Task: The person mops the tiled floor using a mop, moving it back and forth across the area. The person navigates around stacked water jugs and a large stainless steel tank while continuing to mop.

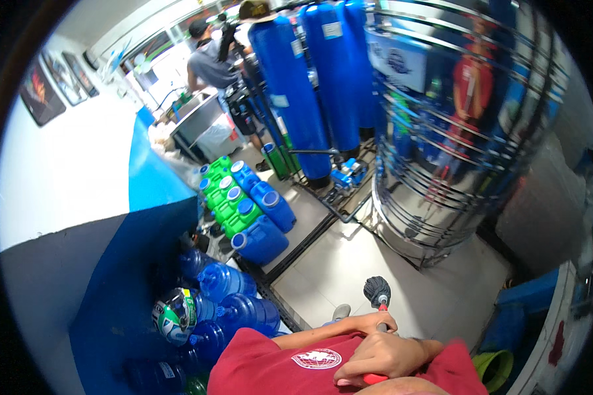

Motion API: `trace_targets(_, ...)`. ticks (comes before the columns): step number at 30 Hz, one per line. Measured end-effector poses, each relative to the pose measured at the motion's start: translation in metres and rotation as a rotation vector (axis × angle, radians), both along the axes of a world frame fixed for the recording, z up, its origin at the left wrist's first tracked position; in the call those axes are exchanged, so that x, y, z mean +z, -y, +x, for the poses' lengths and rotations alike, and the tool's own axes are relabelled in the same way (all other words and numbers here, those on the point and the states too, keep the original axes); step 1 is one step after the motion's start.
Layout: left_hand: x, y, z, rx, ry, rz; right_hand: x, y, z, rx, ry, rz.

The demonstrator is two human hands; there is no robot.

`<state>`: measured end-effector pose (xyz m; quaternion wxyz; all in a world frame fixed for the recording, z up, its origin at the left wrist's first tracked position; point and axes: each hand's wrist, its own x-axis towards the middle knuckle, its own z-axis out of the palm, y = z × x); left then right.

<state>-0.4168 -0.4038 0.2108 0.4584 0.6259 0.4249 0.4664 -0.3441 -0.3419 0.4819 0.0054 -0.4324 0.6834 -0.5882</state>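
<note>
A mop with a dark grey string head (377, 289) rests on the pale tiled floor ahead of me. Its red and grey handle (383, 309) rises toward my chest. My left hand (374, 322) is closed round the handle farther down, its forearm crossing from the left. Closer to my body, my right hand (387, 355) grips the same handle in a fist, and a red part of it shows below that hand. A grey shoe (341, 311) shows on the floor just left of the mop head.
A large shiny steel tank (415, 191) ringed with rails stands ahead right. Tall blue cylinders (290, 99) stand beyond, near another person (211, 66). Blue and green jugs (260, 240) line the left, with clear blue bottles (247, 313) and a helmet (174, 316) nearer.
</note>
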Motion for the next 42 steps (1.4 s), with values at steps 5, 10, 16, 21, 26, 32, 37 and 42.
trace_targets(5, -0.004, -0.065, 0.085, -0.341, -0.151, -0.034, -0.005, -0.046, 0.111, -0.369, -0.137, -0.103)
trace_targets(10, -0.006, -0.119, 0.177, -0.372, -0.105, 0.112, -0.006, -0.077, 0.199, -0.509, -0.105, -0.035)
trace_targets(16, -0.057, -0.187, 0.250, -0.573, -0.088, 0.082, -0.024, -0.103, 0.256, -0.971, -0.284, 0.056)
trace_targets(21, -0.105, -0.246, 0.304, -0.558, -0.223, 0.054, -0.057, -0.102, 0.284, -1.804, -0.399, 0.052)
trace_targets(26, -0.089, -0.255, 0.339, -0.403, -0.278, 0.045, -0.081, -0.109, 0.314, -1.965, -0.555, 0.153)
trace_targets(32, -0.024, -0.248, 0.333, -0.346, -0.362, 0.127, -0.056, -0.121, 0.331, -1.951, -0.688, 0.324)
trace_targets(37, 0.008, -0.224, 0.310, -0.259, -0.514, 0.036, -0.042, -0.115, 0.341, -1.896, -0.770, 0.060)
trace_targets(42, 0.002, -0.183, 0.243, -0.270, -0.570, -0.057, -0.054, -0.098, 0.320, -1.828, -0.701, -0.209)
